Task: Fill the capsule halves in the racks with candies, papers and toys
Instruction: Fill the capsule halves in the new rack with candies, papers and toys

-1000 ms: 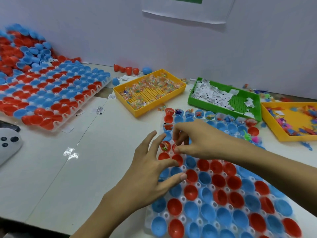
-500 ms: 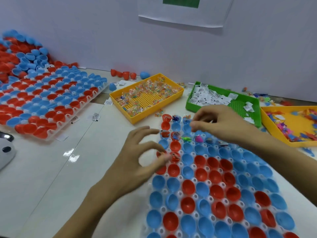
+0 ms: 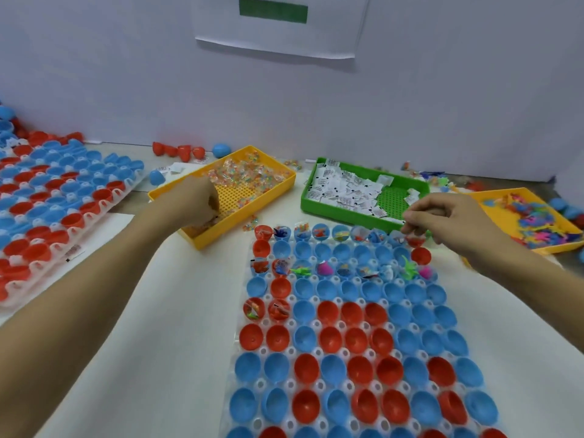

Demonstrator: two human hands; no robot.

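Restock step, I reckon. Left hand (image 3: 199, 197) down in candy tray (image 3: 278, 188), fingers curled into candies, catch hidden. Right hand (image 3: 442, 216) over rack (image 3: 316, 314) far edge, fingertips pinched, contents unclear. Next: drop candy into empty cups.

A white sheet of paper (image 3: 278, 26) with a green rectangle (image 3: 273, 10) printed on it hangs on the pale wall (image 3: 126, 74) behind the white table (image 3: 177, 311). The sheet's lower edge curls slightly away from the wall. At the far right, the wall turns a corner (image 3: 556, 178).
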